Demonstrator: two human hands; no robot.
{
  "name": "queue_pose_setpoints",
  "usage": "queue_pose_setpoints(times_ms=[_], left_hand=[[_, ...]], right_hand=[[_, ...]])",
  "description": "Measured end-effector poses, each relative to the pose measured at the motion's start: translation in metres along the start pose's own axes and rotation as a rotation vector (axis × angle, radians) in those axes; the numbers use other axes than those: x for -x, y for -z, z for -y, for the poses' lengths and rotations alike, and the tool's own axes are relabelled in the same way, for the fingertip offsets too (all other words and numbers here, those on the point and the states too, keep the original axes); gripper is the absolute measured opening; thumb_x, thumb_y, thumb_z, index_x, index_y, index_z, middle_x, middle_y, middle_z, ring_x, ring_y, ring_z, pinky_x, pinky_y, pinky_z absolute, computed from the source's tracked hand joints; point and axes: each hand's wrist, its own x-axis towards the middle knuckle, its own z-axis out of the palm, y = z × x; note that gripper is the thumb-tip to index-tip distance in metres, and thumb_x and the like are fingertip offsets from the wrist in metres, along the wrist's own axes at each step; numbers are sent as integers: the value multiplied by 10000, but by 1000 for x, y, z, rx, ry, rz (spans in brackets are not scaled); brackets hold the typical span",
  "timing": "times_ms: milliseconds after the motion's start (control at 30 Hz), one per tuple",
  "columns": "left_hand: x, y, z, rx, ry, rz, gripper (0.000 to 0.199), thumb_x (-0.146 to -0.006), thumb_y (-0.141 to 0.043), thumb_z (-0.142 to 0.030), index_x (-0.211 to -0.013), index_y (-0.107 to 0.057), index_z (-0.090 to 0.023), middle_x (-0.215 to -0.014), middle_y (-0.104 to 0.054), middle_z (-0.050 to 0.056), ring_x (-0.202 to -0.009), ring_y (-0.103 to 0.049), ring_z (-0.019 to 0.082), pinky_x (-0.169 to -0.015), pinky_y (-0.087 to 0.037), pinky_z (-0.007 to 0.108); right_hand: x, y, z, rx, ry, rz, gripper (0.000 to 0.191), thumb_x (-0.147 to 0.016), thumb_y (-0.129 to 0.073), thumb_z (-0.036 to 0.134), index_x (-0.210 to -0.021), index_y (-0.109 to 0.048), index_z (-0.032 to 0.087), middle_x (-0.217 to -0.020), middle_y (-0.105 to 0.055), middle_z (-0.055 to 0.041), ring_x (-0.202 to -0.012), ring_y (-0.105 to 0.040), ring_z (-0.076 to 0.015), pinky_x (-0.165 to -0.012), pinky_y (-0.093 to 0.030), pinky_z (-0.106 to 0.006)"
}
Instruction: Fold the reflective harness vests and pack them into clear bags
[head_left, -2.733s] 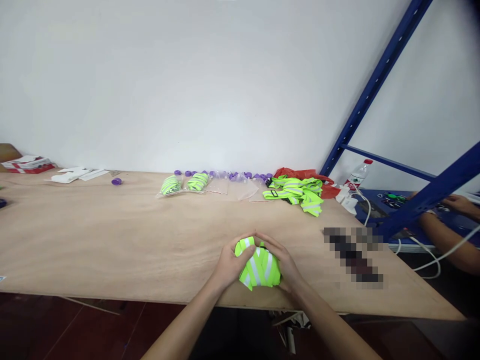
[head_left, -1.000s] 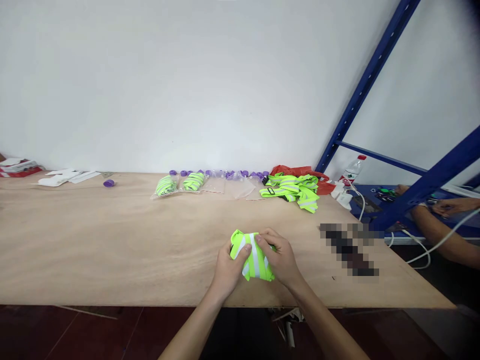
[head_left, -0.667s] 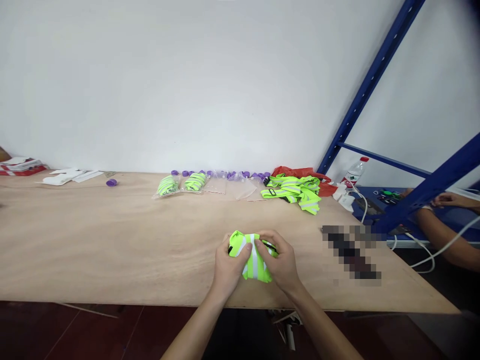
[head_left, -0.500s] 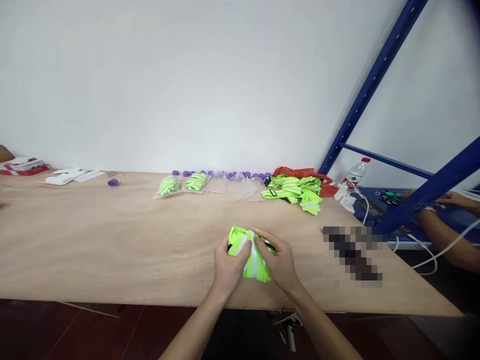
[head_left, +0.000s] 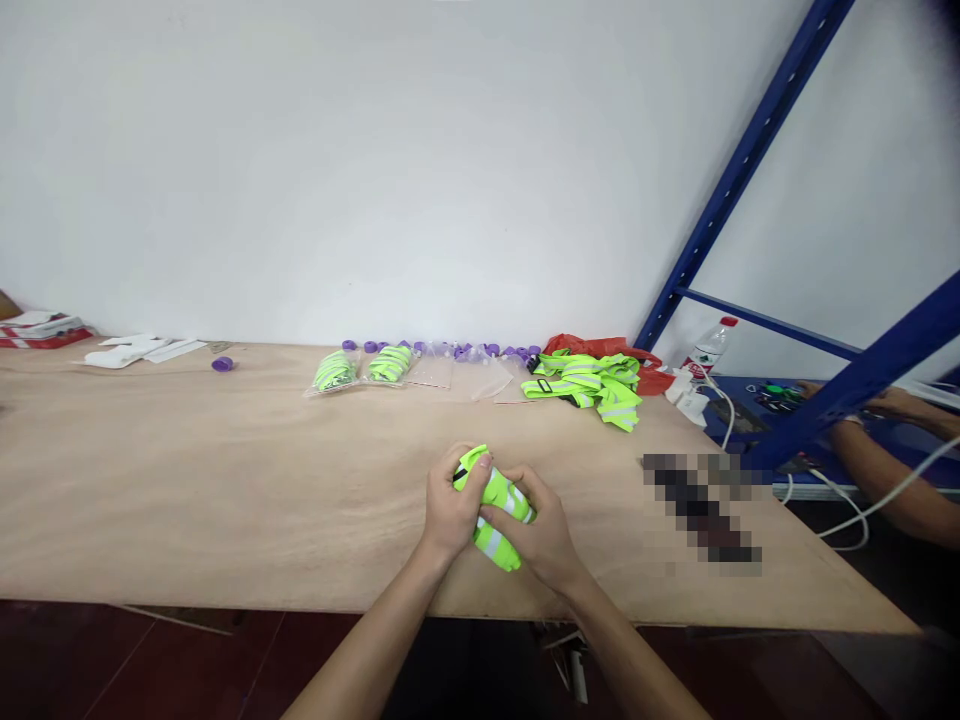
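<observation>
A neon-yellow reflective vest with silvery stripes is folded into a small bundle above the front part of the table. My left hand grips its left end, thumb pressed on top. From the right, my right hand wraps round the bundle, its thumb across the near face. Both palms hide part of the cloth. Farther back lies a loose pile of the same reflective strapping with a black buckle. Two clear bags hold similar folded yellow pieces.
Flat clear plastic bags and purple rings line the wall. An orange-red bag, a bottle and a blue metal frame stand right. Another person's arm is beyond the frame. White strips lie left.
The bundle has been turned and squeezed narrower, now slanting down to the right. My right thumb has moved down and left across it; my left thumb has shifted up.
</observation>
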Motion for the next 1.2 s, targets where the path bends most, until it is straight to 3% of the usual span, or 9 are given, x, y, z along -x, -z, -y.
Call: queue_pose_setpoints(times_ms=[100,300,467,600,700,800,867,1000,1200], left_hand=[[-5,0,-3,51,18,60,283,-915,-586,-416,-832,-674,-160,-788,-660,44,-734,-611,177,-678,-476,274],[-10,2,-3,166,-61,143,296,-919,-601,-443,-986,-692,-170,-1045,-734,102,-995,-670,254,-871,-510,356],[-26,-1,-1,-143,-202,325,390,-1026,-373,-424,-1165,-629,-164,-1150,-708,125,-964,-683,234,-806,-544,347],[-85,9,25,-481,-228,343,420,-1064,-202,-280,-1351,-486,-162,-1287,-651,135,-1150,-623,209,-970,-488,360],[-142,33,57,-751,-195,328,274,-950,-552,-218,-1202,-589,-116,-1295,-624,183,-1271,-528,309,-1121,-343,485],[-181,59,88,-1009,-169,326,297,-885,-631,-114,-1181,-614,-106,-1354,-577,198,-1345,-452,350,-1174,-200,594],[-196,70,104,-1152,-160,330,335,-908,-646,-168,-1237,-599,-120,-1391,-546,174,-1338,-459,342,-1146,-270,612],[-213,76,125,-1352,-158,400,358,-958,-625,-341,-1270,-591,-168,-1314,-587,109,-1146,-605,263,-961,-520,493],[-226,77,131,-1452,-187,464,354,-963,-619,-341,-1268,-587,-165,-1278,-602,108,-1086,-630,245,-910,-550,459]], right_hand=[[-3,-1,-1,-82,-15,-63,248,-717,-769,320,-895,-638,206,-824,-679,-5,-749,-637,-181,-656,-512,-267],[-8,2,4,-108,-6,-54,239,-702,-786,299,-866,-639,207,-775,-649,7,-692,-597,-162,-605,-481,-251],[-11,15,-2,-120,-41,-135,253,-701,-799,352,-812,-628,204,-726,-634,10,-647,-575,-159,-576,-475,-254],[-5,34,-11,-129,-164,-244,323,-687,-815,429,-810,-622,200,-717,-638,-2,-644,-570,-171,-558,-476,-263],[7,49,-14,-85,-238,-270,343,-678,-820,454,-786,-621,195,-677,-610,-1,-623,-555,-174,-544,-471,-266],[19,61,-15,-43,-275,-294,376,-646,-826,494,-763,-639,189,-671,-619,-19,-627,-575,-193,-541,-480,-275],[27,67,-17,-42,-289,-317,397,-636,-820,527,-757,-646,191,-659,-623,-23,-613,-580,-199,-524,-476,-273],[39,73,-20,-45,-314,-338,398,-629,-823,538,-758,-666,196,-646,-632,-18,-605,-585,-198,-530,-485,-270],[48,70,-13,-83,-342,-412,407,-603,-838,551,-739,-668,207,-639,-641,-8,-606,-584,-193,-542,-486,-261]])
